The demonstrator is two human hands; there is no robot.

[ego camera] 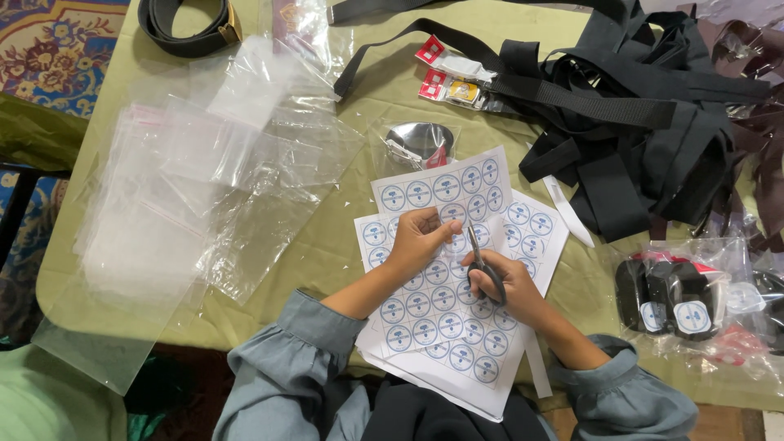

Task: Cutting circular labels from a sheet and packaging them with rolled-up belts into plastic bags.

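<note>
left hand (418,238) — sticker sheet (433,306) pinched at its top edge | right hand (508,282) — scissors (482,265) gripped, blades on sheet

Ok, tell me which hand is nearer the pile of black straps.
Right. The right hand, holding scissors, lies below-left of the black straps, over the sticker sheets. The left hand sits further left, pinching a sheet.

We look down on a table (343,245) under an olive-green cloth, evenly and softly lit. Past its far left corner lies a patterned carpet (57,49) in blue, red and gold. Beside the left edge stands a dark chair frame (16,212); wooden floor (719,425) shows at the near right corner
</note>
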